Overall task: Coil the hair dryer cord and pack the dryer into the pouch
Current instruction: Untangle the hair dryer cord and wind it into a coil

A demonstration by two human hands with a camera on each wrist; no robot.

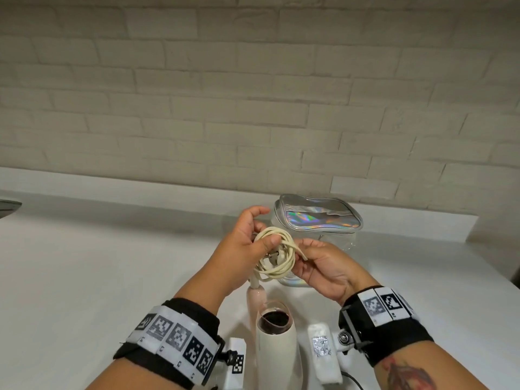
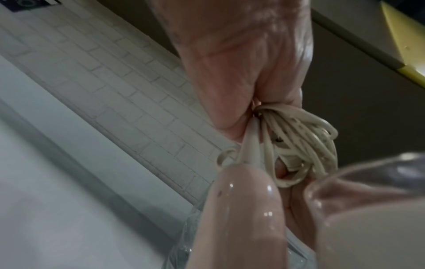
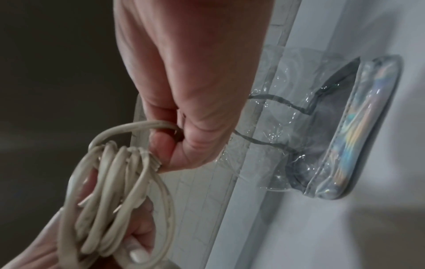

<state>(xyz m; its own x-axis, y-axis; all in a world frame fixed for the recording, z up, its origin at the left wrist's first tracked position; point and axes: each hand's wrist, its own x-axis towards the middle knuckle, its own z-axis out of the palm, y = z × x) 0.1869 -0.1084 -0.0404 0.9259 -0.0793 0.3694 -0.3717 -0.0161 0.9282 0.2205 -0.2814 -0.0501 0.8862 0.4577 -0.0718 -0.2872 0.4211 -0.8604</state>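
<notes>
A cream hair dryer lies on the white counter between my forearms, its dark round opening facing up and its pale pink handle pointing away from me. Its cream cord is wound into a coil of several loops above the handle. My left hand grips the coil on its left side, thumb across the loops. My right hand pinches a strand of the cord at the coil's right. The plug's pins show inside the coil. A clear pouch with a holographic top stands just behind my hands.
A pale brick wall rises behind the white counter. The counter steps up at a ledge on the far right. A dark object pokes in at the left edge. Tagged bands wrap both my wrists.
</notes>
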